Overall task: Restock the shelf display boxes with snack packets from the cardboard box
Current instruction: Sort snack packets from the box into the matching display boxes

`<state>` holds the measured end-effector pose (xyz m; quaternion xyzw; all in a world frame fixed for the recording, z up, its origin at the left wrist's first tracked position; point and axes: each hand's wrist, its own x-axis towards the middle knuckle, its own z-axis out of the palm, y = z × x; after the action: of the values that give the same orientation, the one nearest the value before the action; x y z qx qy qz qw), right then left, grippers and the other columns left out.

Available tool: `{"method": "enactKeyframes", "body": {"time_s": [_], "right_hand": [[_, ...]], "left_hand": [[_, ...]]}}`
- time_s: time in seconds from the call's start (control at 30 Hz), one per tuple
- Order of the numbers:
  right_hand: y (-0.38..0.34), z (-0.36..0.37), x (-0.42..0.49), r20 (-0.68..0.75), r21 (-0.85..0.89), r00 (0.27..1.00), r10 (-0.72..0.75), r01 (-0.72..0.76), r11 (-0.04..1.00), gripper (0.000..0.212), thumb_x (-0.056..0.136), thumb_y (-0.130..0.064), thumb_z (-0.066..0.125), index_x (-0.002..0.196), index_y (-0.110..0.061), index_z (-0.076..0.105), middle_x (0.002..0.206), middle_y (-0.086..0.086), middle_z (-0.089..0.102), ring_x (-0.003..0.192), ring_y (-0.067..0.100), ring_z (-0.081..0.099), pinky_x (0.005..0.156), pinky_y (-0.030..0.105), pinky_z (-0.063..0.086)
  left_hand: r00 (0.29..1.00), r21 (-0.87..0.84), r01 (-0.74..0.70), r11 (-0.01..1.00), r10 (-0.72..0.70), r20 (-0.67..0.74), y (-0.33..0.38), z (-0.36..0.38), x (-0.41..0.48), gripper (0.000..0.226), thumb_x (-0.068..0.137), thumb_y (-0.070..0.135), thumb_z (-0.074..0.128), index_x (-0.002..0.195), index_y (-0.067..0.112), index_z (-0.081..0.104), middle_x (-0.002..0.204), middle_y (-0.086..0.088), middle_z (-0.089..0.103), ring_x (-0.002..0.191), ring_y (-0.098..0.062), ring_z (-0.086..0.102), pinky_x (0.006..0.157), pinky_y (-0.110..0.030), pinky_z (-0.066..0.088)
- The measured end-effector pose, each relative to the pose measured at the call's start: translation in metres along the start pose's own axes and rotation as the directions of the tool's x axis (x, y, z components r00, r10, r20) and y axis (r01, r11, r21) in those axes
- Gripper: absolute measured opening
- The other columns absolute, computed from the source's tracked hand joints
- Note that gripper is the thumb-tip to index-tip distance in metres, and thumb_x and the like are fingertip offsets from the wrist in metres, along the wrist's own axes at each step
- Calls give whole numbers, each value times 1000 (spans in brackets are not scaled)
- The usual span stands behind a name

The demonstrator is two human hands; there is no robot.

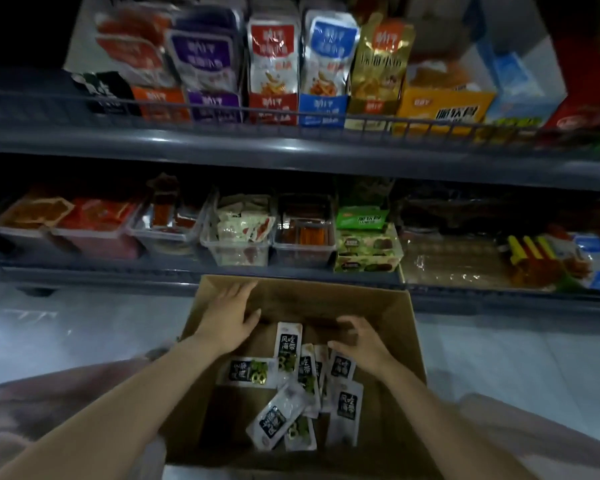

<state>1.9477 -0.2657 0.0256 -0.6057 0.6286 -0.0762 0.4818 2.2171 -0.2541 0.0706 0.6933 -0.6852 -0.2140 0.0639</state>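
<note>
An open cardboard box [388,306] stands on the floor below the shelves, with several white snack packets [289,344] bearing black labels lying loose in it. My left hand [227,315] hovers flat over the box's far left part, fingers straight and holding nothing. Over the packets at the right, my right hand [359,337] reaches down with fingers bent, thumb near a packet [342,367]; no grip shows. Display boxes [236,252] of snacks line the lower shelf just beyond the box.
The upper shelf [291,147] carries upright snack bags behind a wire rail. Clear tubs and a green carton [368,251] sit on the lower shelf. Pale floor tiles [84,327] lie left and right of the box. My knees frame the bottom corners.
</note>
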Motion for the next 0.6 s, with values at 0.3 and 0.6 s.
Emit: {"method": "enactKeyframes", "body": {"time_s": [0.3,0.6], "right_hand": [[105,69,60,94,406,920,381,-385,829,19,88,-13,67,104,-7,58,116,20,62,88,22,60,63,23,49],[109,125,98,82,321,849,523,-519,792,38,84,-15,73,73,-10,36,71,7,35,71,19,46,74,25,38]], "left_hand": [[968,48,80,996,-89,234,-14,78,26,64,97,41,45,151,24,16,155,2,25,141,-19,24,115,-34,26],[958,51,105,993,-115,261,-51,100,46,63,96,41,46,151,24,19,154,4,26,140,-16,25,114,-32,27]]}}
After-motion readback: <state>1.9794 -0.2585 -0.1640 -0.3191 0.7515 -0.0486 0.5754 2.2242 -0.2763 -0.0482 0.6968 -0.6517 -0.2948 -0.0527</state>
